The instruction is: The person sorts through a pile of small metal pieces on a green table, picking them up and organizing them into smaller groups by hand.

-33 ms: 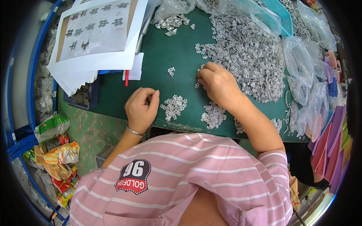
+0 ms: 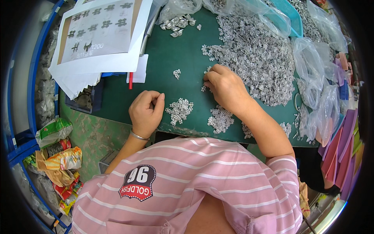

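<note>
My right hand (image 2: 226,85) is over the left edge of a large heap of small silver metal pieces (image 2: 257,58). Its fingers are bent down and together among a few loose pieces (image 2: 204,89); whatever the fingertips hold is hidden. To the left, my left hand (image 2: 146,110) is closed at the table's near edge, thumb against curled fingers, and its inside cannot be seen. Between the hands are a small pile of silver pieces (image 2: 180,110) and another pile (image 2: 221,119) near my right forearm. Farther off is a small cluster of pieces (image 2: 177,74).
The green table (image 2: 167,58) also bears rounded silver parts (image 2: 178,25), plastic bags (image 2: 309,66) and a turquoise tray (image 2: 290,17). Papers with a photo sheet (image 2: 97,64) and a red stick (image 2: 131,81) are at left. Purple and pink bins (image 2: 344,144) stand at right.
</note>
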{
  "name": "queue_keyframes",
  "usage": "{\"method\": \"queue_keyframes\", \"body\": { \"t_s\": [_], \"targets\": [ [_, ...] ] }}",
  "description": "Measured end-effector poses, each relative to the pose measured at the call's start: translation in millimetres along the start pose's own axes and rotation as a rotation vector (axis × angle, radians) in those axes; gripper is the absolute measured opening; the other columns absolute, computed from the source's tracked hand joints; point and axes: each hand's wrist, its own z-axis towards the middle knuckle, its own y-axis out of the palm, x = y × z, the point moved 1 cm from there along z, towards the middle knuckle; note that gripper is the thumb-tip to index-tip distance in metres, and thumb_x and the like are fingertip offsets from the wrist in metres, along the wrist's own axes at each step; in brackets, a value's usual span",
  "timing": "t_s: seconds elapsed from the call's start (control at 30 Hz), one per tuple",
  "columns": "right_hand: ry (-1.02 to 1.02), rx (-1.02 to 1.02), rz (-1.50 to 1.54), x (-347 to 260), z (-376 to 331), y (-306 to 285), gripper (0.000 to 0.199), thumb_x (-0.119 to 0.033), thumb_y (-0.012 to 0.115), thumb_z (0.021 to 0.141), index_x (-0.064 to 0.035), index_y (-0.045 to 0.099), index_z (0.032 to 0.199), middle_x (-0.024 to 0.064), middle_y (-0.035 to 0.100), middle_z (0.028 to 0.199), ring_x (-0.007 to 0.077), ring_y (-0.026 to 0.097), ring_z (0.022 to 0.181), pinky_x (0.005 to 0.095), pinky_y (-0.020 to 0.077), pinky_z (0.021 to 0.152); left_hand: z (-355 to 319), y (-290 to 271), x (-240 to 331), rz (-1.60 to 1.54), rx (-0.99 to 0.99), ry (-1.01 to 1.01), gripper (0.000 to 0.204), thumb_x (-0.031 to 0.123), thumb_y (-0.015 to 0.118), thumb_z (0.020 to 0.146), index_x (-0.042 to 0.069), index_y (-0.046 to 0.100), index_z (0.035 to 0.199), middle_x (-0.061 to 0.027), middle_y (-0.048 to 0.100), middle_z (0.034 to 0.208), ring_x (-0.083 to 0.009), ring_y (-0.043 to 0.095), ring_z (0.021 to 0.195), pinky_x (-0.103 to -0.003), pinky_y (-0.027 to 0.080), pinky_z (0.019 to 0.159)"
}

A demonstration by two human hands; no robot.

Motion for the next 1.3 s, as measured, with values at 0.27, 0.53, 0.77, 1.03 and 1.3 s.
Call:
{"method": "queue_keyframes", "body": {
  "t_s": [0.27,0.53,0.77,1.03,1.3],
  "targets": [
    [-0.025,0.007,0.024,-3.7,-0.9,-4.0,0.006,-0.002,0.062,0.072,-0.002,0.057,0.075,0.0117,0.054,0.078,0.0312,0.055,0.077,0.0403,0.0476,0.068,0.7,-0.2,0.2,0.004,-0.005,-0.007,0.009,0.002,0.067,0.08,0.0,0.059,0.075,-0.0033,0.052,0.063,-0.0093,0.045,0.05,-0.023,0.036,0.047],
    [-0.041,0.043,0.093,8.3,-7.0,-11.1,0.014,0.002,0.066,0.071,-0.002,0.064,0.084,0.0116,0.059,0.085,0.0308,0.059,0.078,0.0383,0.0498,0.067,-1.4,0.0,-0.3,-0.002,-0.009,-0.03,0.009,0.002,0.067,0.08,0.0,0.059,0.075,-0.003,0.052,0.063,-0.0087,0.045,0.05,-0.023,0.035,0.046],
    [-0.008,0.032,0.021,1.1,-1.3,-4.6,0.012,-0.002,0.066,0.069,-0.0036,0.062,0.081,0.0103,0.056,0.079,0.0297,0.058,0.077,0.0383,0.0497,0.067,-0.1,0.2,-1.2,0.009,-0.009,-0.001,0.009,0.002,0.067,0.08,0.0,0.059,0.075,-0.0028,0.052,0.063,-0.0082,0.044,0.05,-0.022,0.035,0.046],
    [0.499,-0.031,0.909,13.5,2.1,-14.5,0.009,0.001,0.062,0.08,-0.0021,0.061,0.088,0.0046,0.06,0.076,0.0162,0.057,0.066,0.0276,0.0467,0.06,-0.6,-0.4,-1.0,-0.004,-0.009,-0.028,0.009,0.003,0.067,0.08,0.0,0.06,0.076,-0.0028,0.053,0.064,-0.0082,0.044,0.05,-0.022,0.035,0.046],
    [0.469,-0.158,0.69,7.0,-3.7,-18.5,0.01,-0.008,0.063,0.081,-0.0032,0.069,0.088,0.0043,0.062,0.071,0.0183,0.058,0.064,0.0286,0.0478,0.06,-0.7,-0.5,-1.1,0.01,-0.016,-0.011,0.008,0.002,0.067,0.08,0.0,0.06,0.076,-0.0032,0.053,0.063,-0.0087,0.045,0.051,-0.023,0.035,0.047]
  ]
}}
